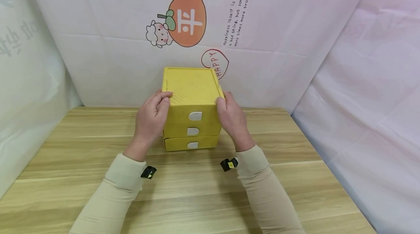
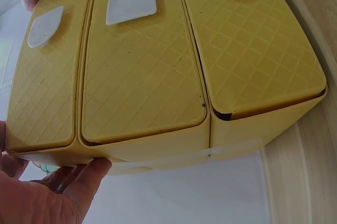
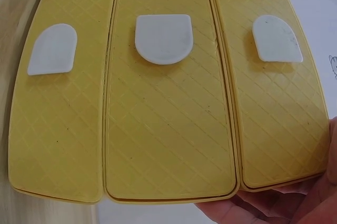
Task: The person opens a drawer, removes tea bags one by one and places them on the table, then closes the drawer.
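A yellow three-drawer storage box stands on the wooden table, its drawer fronts facing me. Each front carries a white rounded tab, such as the top tab. My left hand grips the box's upper left side, thumb by the top edge. On the opposite side, my right hand holds the upper right edge, its thumb at the top front corner. In the left wrist view, a small dark gap shows at a corner of the lowest drawer. The fronts have a crosshatched texture, seen in the middle drawer.
The wooden table extends in front of and beside the box. Behind it hangs a white printed cloth with an orange fruit drawing and lettering. More white cloth lines the right side, and another stretch the left.
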Tool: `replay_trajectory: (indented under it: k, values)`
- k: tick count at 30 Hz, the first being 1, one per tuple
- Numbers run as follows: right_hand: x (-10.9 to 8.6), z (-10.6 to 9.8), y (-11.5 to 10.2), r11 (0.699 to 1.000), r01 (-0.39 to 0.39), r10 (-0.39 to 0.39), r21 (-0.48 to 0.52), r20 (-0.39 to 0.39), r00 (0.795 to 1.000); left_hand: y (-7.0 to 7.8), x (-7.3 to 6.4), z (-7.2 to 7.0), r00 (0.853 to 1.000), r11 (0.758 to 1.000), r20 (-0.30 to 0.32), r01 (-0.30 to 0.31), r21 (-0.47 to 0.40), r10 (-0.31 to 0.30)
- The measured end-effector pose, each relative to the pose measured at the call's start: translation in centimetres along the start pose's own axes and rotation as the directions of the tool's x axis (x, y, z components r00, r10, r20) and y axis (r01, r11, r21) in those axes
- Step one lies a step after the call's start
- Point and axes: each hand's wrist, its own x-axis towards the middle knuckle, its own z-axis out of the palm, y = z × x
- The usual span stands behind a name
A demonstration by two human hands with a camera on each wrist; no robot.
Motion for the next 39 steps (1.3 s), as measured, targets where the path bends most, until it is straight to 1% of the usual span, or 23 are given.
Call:
replay_trajectory:
  k: [10, 17, 25, 32, 39]
  values:
    - [0.2, 0.3, -0.4, 1.0, -0.003, 0.003, -0.002, 0.0, 1.0, -0.3, 0.1, -0.2, 1.0, 1.0, -0.013, -0.005, -0.005, 0.005]
    - [0.4, 0.6, -0.5, 1.0, 0.017, -0.017, -0.008, 0.002, 1.0, -0.5, 0.2, -0.3, 1.0, 1.0, -0.022, -0.002, 0.002, 0.002]
    - [0.5, 0.8, -0.5, 1.0, 0.018, -0.018, -0.008, 0.001, 1.0, -0.7, 0.2, -0.5, 1.0, 1.0, -0.019, 0.0, -0.003, 0.0]
    - [0.6, 1.0, -0.6, 1.0, -0.003, 0.003, -0.004, 0.009, 1.0, -0.9, 0.3, -0.6, 1.0, 1.0, -0.026, -0.002, 0.015, 0.002]
    - [0.5, 1.1, -0.8, 1.0, -0.003, 0.003, 0.003, 0.003, 1.0, -0.9, 0.4, -0.7, 1.0, 1.0, -0.025, 0.005, 0.018, -0.004]
